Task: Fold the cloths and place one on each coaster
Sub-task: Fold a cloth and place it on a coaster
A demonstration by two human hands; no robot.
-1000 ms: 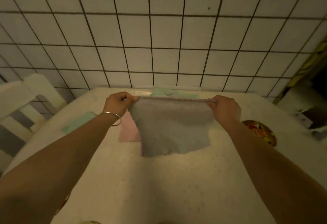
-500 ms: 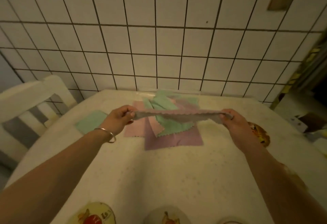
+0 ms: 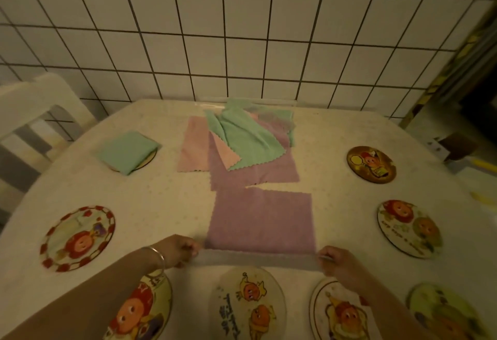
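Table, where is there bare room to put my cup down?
Bare cloth-covered table lies between the folded green cloth, the red-rimmed round coaster and the spread purple cloth; also right of it. The near edge is crowded with coasters and hands.

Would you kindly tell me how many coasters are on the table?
8: one under the folded green cloth, one left, two right, four along the near edge. Others may sit outside the view.

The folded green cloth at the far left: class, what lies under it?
Under the folded green cloth a round coaster peeks out along its near and right edge. Its picture is covered and cannot be seen.
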